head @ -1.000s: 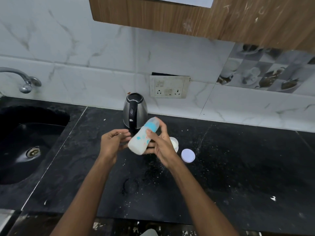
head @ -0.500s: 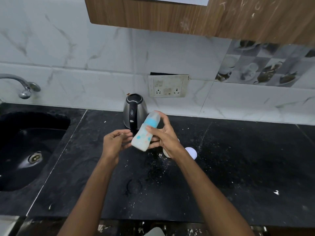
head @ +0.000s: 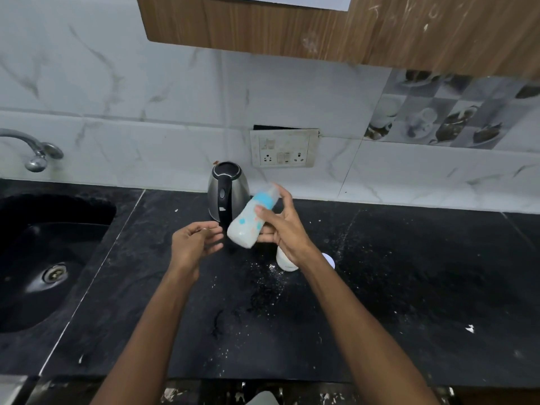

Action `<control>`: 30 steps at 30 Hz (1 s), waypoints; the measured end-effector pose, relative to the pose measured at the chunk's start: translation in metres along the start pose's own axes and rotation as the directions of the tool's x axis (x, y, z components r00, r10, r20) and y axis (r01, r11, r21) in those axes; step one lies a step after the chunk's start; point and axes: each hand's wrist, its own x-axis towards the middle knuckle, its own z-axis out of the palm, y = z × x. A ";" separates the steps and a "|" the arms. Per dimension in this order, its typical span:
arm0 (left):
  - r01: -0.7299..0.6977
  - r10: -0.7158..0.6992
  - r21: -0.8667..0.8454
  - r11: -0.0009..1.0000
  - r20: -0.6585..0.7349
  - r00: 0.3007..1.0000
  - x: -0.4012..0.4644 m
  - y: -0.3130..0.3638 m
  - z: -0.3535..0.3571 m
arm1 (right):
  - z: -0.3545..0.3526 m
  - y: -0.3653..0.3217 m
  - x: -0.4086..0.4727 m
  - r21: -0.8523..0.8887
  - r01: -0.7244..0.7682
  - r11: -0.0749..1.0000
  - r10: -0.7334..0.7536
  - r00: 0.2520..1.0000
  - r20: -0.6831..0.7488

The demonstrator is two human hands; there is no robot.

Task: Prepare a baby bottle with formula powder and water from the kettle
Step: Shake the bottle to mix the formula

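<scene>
The black counter (head: 409, 287) carries a sink (head: 43, 258) at its left end and a kettle (head: 228, 194) at the back edge. The right hand (head: 285, 229), its grip closed round the bottle (head: 252, 220), holds it tilted above the counter, before the kettle. The left hand (head: 190, 244) hovers just beside, its grip loose, holding nothing. A white tub (head: 285, 261) and lid (head: 330, 260) lie behind the right wrist.

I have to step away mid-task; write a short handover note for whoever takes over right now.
Right hand grips the baby bottle, tilted in the air with its blue collar up, in front of the kettle.
Left hand is loosely curled beside the bottle's base and holds nothing.
A white container and a round white lid sit on the counter behind the right wrist; spilled powder lies nearby.
Done: the bottle looks filled and closed.
Left: probably finish mixing, set it down and wipe up.
</scene>
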 end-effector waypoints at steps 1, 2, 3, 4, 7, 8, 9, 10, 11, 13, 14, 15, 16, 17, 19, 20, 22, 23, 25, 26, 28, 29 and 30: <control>-0.003 0.002 0.011 1.000 0.006 1.000 0.000 0.000 0.000 | 0.002 -0.002 0.000 -0.040 0.011 0.999 -0.010 0.999 0.031; -0.006 0.006 0.015 1.000 0.014 1.000 0.000 0.000 0.001 | 0.002 -0.002 0.000 -0.041 0.027 0.999 -0.025 0.999 0.031; -0.010 0.010 0.006 1.000 0.012 1.000 0.000 0.002 0.001 | 0.001 -0.003 0.001 0.010 0.036 0.999 -0.036 0.999 -0.018; -0.008 0.008 -0.010 1.000 0.003 1.000 0.001 0.002 0.001 | -0.001 -0.006 0.003 0.090 0.034 0.995 -0.028 0.998 -0.062; -0.004 0.004 -0.016 1.000 -0.009 1.000 0.003 0.001 -0.001 | -0.002 -0.015 0.004 0.099 -0.040 0.994 0.039 0.999 0.013; -0.002 0.002 -0.021 1.000 -0.009 1.000 0.004 0.001 -0.001 | 0.000 -0.015 0.003 0.111 -0.061 0.992 0.057 0.998 0.040; 0.000 0.000 -0.034 0.999 -0.014 1.000 0.005 0.002 -0.001 | 0.003 -0.014 0.003 0.190 -0.080 0.979 0.074 0.997 0.035; 0.002 -0.003 -0.048 0.999 -0.022 1.000 0.006 0.003 -0.001 | 0.005 -0.012 0.004 0.322 -0.106 0.941 0.109 0.994 0.009; 0.002 -0.003 -0.053 0.999 -0.025 1.000 0.006 0.002 0.000 | 0.007 -0.010 0.006 0.473 -0.137 0.870 0.161 0.987 -0.010; 0.001 -0.002 -0.046 0.999 -0.020 1.000 0.005 0.000 -0.001 | 0.007 -0.004 0.012 0.711 -0.175 0.681 0.256 0.967 -0.008; 0.002 -0.003 -0.047 0.999 -0.018 1.000 0.004 0.000 -0.002 | 0.005 -0.003 0.013 0.765 -0.182 0.618 0.278 0.960 0.004; 0.002 -0.003 -0.052 0.999 -0.021 1.000 0.004 0.001 -0.004 | 0.003 -0.001 0.013 0.785 -0.195 0.588 0.298 0.955 0.014; 0.003 -0.004 -0.059 0.998 -0.027 1.000 0.004 0.001 -0.006 | 0.001 0.002 0.014 0.802 -0.209 0.559 0.313 0.949 0.029; 0.005 -0.007 -0.062 0.998 -0.033 0.999 0.004 0.000 -0.007 | -0.002 0.005 0.015 0.820 -0.223 0.527 0.324 0.945 0.049; 0.012 -0.014 -0.067 0.998 -0.031 0.999 0.005 -0.003 -0.009 | -0.005 0.007 0.015 0.859 -0.240 0.452 0.349 0.934 0.077; 0.014 -0.016 -0.067 0.998 -0.028 0.999 0.005 -0.004 -0.010 | -0.006 0.009 0.016 0.870 -0.241 0.429 0.358 0.930 0.082; 0.014 -0.015 -0.065 0.998 -0.023 1.000 0.005 -0.004 -0.011 | -0.005 0.010 0.016 0.871 -0.245 0.425 0.370 0.926 0.080; 0.013 -0.014 -0.064 0.998 -0.022 1.000 0.005 -0.004 -0.011 | -0.004 0.010 0.014 0.860 -0.249 0.446 0.370 0.926 0.076; 0.013 -0.014 -0.066 0.998 -0.021 1.000 0.004 -0.004 -0.009 | -0.001 0.011 0.012 0.818 -0.248 0.519 0.348 0.935 0.062; 0.013 -0.015 -0.068 0.998 -0.021 1.000 0.003 -0.003 -0.009 | 0.001 0.010 0.011 0.793 -0.236 0.562 0.331 0.942 0.046; 0.014 -0.015 -0.068 0.998 -0.020 1.000 0.003 -0.003 -0.008 | 0.003 0.008 0.008 0.755 -0.195 0.626 0.307 0.952 -0.009; 0.014 -0.015 -0.066 0.998 -0.021 1.000 0.003 -0.003 -0.008 | 0.006 0.008 0.006 0.736 -0.178 0.654 0.296 0.955 -0.032; 0.015 -0.017 -0.064 0.998 -0.022 1.000 0.004 -0.004 -0.008 | 0.010 0.008 0.004 0.707 -0.174 0.686 0.280 0.959 -0.036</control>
